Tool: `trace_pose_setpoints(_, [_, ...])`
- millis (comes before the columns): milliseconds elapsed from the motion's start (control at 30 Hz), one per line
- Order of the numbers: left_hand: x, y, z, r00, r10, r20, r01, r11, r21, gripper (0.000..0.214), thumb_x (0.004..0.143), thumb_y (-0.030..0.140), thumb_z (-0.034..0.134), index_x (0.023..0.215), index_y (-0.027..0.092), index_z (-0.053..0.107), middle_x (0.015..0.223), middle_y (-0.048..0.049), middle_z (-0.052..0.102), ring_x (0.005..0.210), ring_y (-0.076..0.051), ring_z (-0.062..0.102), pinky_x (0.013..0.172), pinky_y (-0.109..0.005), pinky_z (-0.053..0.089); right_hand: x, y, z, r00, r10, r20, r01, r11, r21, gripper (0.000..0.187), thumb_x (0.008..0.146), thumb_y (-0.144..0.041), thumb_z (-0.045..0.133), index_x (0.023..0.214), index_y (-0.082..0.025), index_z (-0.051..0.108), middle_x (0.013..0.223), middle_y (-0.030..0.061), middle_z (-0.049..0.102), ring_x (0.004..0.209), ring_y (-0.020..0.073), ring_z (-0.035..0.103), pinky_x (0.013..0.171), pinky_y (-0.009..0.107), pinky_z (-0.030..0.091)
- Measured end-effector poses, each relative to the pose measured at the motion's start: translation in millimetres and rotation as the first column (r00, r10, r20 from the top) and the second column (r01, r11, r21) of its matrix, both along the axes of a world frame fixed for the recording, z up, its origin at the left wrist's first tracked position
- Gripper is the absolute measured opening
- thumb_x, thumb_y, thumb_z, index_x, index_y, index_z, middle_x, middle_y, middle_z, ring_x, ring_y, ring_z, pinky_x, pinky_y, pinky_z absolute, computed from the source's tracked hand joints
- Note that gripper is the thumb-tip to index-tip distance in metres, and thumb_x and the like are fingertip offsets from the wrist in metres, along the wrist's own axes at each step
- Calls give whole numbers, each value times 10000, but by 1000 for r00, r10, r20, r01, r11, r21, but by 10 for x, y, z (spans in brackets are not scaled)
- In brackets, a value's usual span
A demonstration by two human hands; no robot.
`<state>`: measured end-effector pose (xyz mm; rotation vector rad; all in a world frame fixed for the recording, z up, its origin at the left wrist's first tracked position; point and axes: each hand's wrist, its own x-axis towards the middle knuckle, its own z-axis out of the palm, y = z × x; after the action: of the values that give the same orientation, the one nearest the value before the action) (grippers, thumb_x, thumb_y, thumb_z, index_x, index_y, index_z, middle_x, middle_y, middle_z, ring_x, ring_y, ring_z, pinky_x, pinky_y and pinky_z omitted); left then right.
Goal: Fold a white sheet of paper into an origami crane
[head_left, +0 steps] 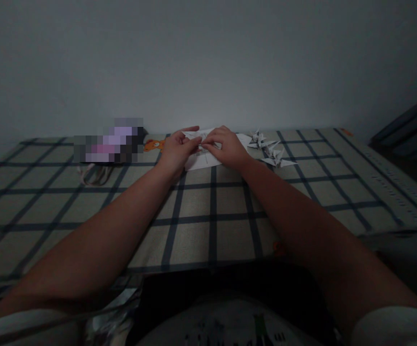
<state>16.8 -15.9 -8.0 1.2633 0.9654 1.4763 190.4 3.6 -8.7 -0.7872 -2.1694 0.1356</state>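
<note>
Facing dim grey wall, checked tablecloth under paper

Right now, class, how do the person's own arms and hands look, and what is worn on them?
Pale sleeves leave both forearms bare. The left hand and right hand are ungloved, and no wristwatch or bracelet shows.

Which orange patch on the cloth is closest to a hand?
The orange bear face just beside the left hand; the other orange patches lie near the edges of the cloth, farther away.
</note>
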Motion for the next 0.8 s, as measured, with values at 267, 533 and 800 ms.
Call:
trace_pose_setpoints(267, [-6, -34, 16, 995, -95, 3, 95, 995, 33, 493, 673, 178, 837, 1151, 194, 713, 714, 35, 641, 696, -111, 643, 768, -242, 558, 32, -18, 32, 993, -83, -79, 77, 994, -79, 102, 908, -246, 683, 897, -188, 765, 854, 44, 705, 865, 191, 576, 879, 357, 433])
trace_pose_setpoints(533, [-19, 27, -19, 999, -20, 29, 18, 997, 71, 471, 726, 218, 824, 1180, 211, 700, 667, 37, 625, 725, -140, 686, 806, -276, 581, 27, 13, -20, 966, -71, -248, 55, 996, -73, 100, 862, -276, 749, 827, -182, 759, 840, 33, 657, 836, 164, 585, 809, 329, 481])
trace_pose_setpoints(800, [-2, 5, 29, 996, 27, 87, -34, 997, 76, 478, 711, 263, 861, 1151, 232, 678, 734, 22, 667, 801, -155, 701, 822, -274, 576, -16, 69, -89, 872, -102, -478, -63, 946, -317, 154, 817, -338, 783, 891, -204, 788, 968, 48, 715, 983, 171, 657, 924, 345, 538])
